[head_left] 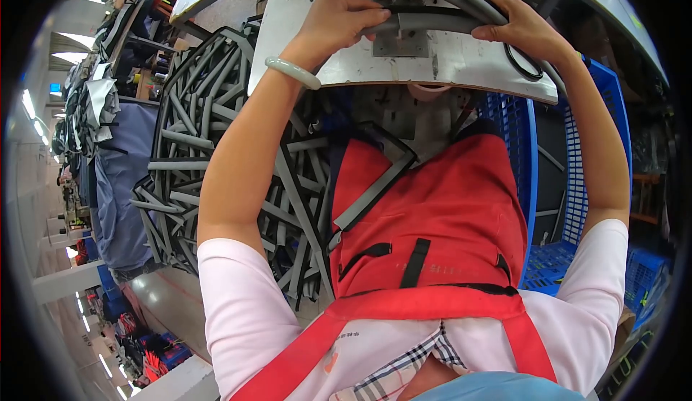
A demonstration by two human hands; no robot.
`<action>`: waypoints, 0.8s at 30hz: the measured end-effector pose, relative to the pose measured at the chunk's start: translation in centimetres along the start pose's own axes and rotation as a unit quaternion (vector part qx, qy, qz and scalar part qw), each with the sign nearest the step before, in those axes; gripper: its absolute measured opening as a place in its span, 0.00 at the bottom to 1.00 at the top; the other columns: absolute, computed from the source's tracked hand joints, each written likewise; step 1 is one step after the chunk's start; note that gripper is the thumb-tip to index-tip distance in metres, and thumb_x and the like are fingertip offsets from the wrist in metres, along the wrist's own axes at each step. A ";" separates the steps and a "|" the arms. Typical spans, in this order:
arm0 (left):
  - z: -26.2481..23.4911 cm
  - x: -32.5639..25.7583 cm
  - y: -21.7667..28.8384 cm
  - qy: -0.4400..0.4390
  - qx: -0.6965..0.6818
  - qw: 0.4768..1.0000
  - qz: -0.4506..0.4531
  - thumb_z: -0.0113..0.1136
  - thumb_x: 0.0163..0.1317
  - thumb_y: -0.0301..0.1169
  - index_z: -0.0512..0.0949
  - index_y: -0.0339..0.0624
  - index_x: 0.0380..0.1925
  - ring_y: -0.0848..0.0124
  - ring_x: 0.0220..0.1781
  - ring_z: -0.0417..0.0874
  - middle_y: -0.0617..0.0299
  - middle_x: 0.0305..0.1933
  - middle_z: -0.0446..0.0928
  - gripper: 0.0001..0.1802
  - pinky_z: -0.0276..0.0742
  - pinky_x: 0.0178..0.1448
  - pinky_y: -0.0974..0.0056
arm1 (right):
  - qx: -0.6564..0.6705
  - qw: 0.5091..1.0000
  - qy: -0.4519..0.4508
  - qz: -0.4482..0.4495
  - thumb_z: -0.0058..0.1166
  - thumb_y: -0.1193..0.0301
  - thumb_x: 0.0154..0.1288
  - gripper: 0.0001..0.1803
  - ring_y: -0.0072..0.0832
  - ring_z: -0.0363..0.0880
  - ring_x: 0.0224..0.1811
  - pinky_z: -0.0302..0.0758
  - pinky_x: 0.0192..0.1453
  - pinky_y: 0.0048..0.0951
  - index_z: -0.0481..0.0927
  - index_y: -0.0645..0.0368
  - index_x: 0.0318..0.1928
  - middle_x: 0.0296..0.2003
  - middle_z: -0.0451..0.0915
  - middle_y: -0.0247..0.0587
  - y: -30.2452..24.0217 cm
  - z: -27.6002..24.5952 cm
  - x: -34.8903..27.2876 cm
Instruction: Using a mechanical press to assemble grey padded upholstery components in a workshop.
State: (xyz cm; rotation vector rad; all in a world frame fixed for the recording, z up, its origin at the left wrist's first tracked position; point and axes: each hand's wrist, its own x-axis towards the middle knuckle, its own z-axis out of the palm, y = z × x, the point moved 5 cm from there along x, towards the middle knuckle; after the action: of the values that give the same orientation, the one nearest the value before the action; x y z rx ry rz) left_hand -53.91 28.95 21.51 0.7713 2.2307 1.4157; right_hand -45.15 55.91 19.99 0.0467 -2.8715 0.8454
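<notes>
My left hand (339,23) and right hand (522,30), both clamped around the grey foam tube (440,20), seat it on the metal tabletop (303,12) at upper centre; next, likely steady alignment.

Both hands press a grey rubber strip (432,20) onto a metal surface (288,19): left hand (335,23) gripping its left end, right hand (522,30) its right; grey strips pile (209,149) lies left.

Both arms extended; left hand (335,23) curled gripping, right hand (520,30) apparently gripping too.
</notes>
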 end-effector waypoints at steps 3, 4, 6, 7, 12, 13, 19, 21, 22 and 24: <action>-0.3 -0.2 0.2 0.015 -0.003 1.000 0.007 0.67 0.58 0.35 0.84 0.31 0.40 0.80 0.20 0.73 0.61 0.24 0.79 0.17 0.61 0.21 0.75 | 0.003 0.999 -0.031 -0.012 0.71 0.54 0.52 0.43 0.32 0.79 0.48 0.71 0.59 0.30 0.71 0.67 0.62 0.46 0.80 0.49 -1.6 -0.4 0.3; -0.4 -0.3 0.2 0.023 -0.001 1.000 0.003 0.67 0.58 0.35 0.83 0.31 0.40 0.81 0.19 0.70 0.60 0.24 0.79 0.17 0.60 0.21 0.75 | 0.003 0.999 -0.032 -0.012 0.71 0.54 0.52 0.43 0.32 0.79 0.48 0.71 0.59 0.30 0.71 0.67 0.62 0.46 0.80 0.49 -1.7 -0.5 0.4; -0.5 0.0 0.0 0.015 0.011 1.000 0.005 0.65 0.60 0.36 0.83 0.32 0.43 0.82 0.18 0.67 0.61 0.24 0.79 0.18 0.58 0.22 0.76 | 0.005 0.999 -0.030 0.020 0.71 0.54 0.52 0.43 0.32 0.80 0.48 0.71 0.59 0.30 0.70 0.67 0.62 0.46 0.80 0.49 -1.5 -0.6 0.5; -0.5 0.1 -0.1 0.007 0.023 1.000 0.008 0.63 0.62 0.37 0.82 0.34 0.45 0.84 0.17 0.63 0.62 0.25 0.78 0.18 0.57 0.22 0.77 | 0.035 0.997 -0.061 0.022 0.70 0.54 0.52 0.43 0.32 0.80 0.48 0.72 0.59 0.30 0.70 0.67 0.62 0.47 0.79 0.49 -1.3 -0.3 0.8; -0.2 1.7 0.1 0.002 0.023 0.999 0.024 0.62 0.61 0.35 0.84 0.37 0.43 0.82 0.17 0.65 0.62 0.25 0.79 0.15 0.59 0.22 0.75 | -0.019 1.000 -0.001 -0.023 0.70 0.50 0.51 0.44 0.31 0.80 0.46 0.72 0.57 0.29 0.71 0.66 0.62 0.44 0.80 0.47 0.6 -0.7 2.1; -0.2 2.2 -0.1 0.001 0.016 1.000 0.027 0.62 0.61 0.34 0.84 0.38 0.43 0.81 0.17 0.68 0.61 0.25 0.80 0.14 0.62 0.22 0.74 | -0.005 1.000 -0.026 -0.014 0.70 0.48 0.51 0.44 0.30 0.80 0.46 0.72 0.56 0.29 0.72 0.66 0.61 0.42 0.80 0.46 0.8 -0.7 2.6; -6.0 0.5 -3.4 0.113 -0.107 0.987 -0.040 0.55 0.69 0.33 0.80 0.32 0.46 0.77 0.22 0.72 0.61 0.29 0.79 0.15 0.68 0.27 0.70 | -0.033 0.998 -0.024 0.046 0.64 0.57 0.59 0.29 0.27 0.79 0.44 0.71 0.55 0.28 0.76 0.62 0.56 0.41 0.81 0.43 3.1 -2.2 0.2; -5.6 -1.6 -2.2 0.112 0.025 0.993 0.013 0.57 0.68 0.35 0.82 0.31 0.43 0.74 0.26 0.76 0.61 0.29 0.81 0.16 0.72 0.31 0.69 | -0.043 0.996 0.001 0.076 0.62 0.61 0.60 0.26 0.28 0.79 0.47 0.69 0.58 0.28 0.77 0.60 0.57 0.43 0.81 0.43 4.9 -7.0 -6.1; -5.0 -2.4 -1.0 0.094 0.131 0.987 0.007 0.58 0.67 0.37 0.83 0.31 0.40 0.73 0.27 0.78 0.60 0.29 0.82 0.16 0.73 0.32 0.68 | -0.099 0.987 0.032 0.126 0.62 0.61 0.60 0.27 0.29 0.78 0.49 0.70 0.59 0.31 0.76 0.57 0.59 0.46 0.80 0.43 8.0 -8.7 -9.7; -2.0 -4.2 1.9 0.077 0.170 0.974 0.132 0.62 0.60 0.36 0.84 0.33 0.35 0.71 0.26 0.79 0.53 0.27 0.83 0.15 0.73 0.33 0.64 | -0.428 0.884 0.181 -0.059 0.62 0.61 0.58 0.27 0.32 0.80 0.48 0.74 0.56 0.35 0.77 0.50 0.59 0.49 0.81 0.40 5.4 -10.3 -14.7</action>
State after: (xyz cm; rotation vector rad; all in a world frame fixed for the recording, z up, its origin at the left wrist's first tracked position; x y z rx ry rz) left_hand -51.37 25.51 24.16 1.1422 2.6110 1.2560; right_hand -29.58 65.84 23.45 -0.0346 -2.5748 -0.4388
